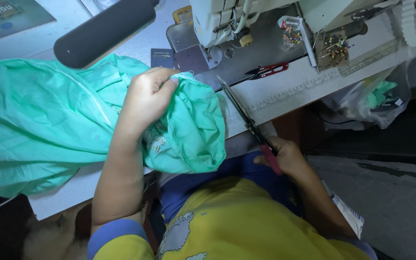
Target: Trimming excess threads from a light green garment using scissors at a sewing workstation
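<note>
A white sewing table [285, 98] with a printed ruler strip along its near edge carries the load. A crumpled mint-green fabric garment [39, 125] covers its left half. At the far centre stands a white sewing machine [222, 17] on a grey metal bed plate [261, 50]. Small red-handled thread snips [268, 71] lie on the plate. A clear plastic box of coloured-head pins [335, 48] sits to the right.
</note>
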